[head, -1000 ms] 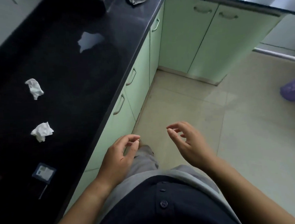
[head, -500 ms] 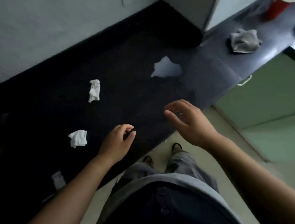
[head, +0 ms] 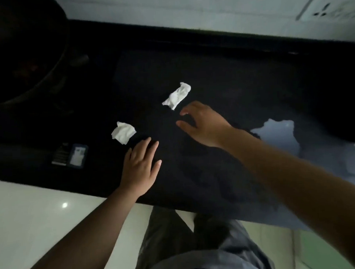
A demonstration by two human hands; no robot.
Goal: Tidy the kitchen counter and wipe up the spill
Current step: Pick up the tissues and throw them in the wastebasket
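Observation:
Two crumpled white tissues lie on the black counter (head: 231, 87): one tissue (head: 177, 95) further back, the other tissue (head: 123, 132) nearer and to the left. My right hand (head: 204, 125) hovers just right of the far tissue, fingers spread, holding nothing. Flat and open, my left hand (head: 140, 166) rests near the counter's front edge, its fingertips just short of the near tissue. A pale puddle of spilled liquid (head: 278, 134) shines on the counter to the right, partly behind my right forearm.
A small dark packet with a pale label (head: 71, 156) lies left of my left hand. A large dark round pan (head: 26, 49) fills the far left. A wall socket (head: 329, 7) sits top right. White floor and green cabinet show below the counter edge.
My view swung to face the counter. Both hands moved forward over it, the fingers spreading open; the right reached close to the far tissue, the left to the near one.

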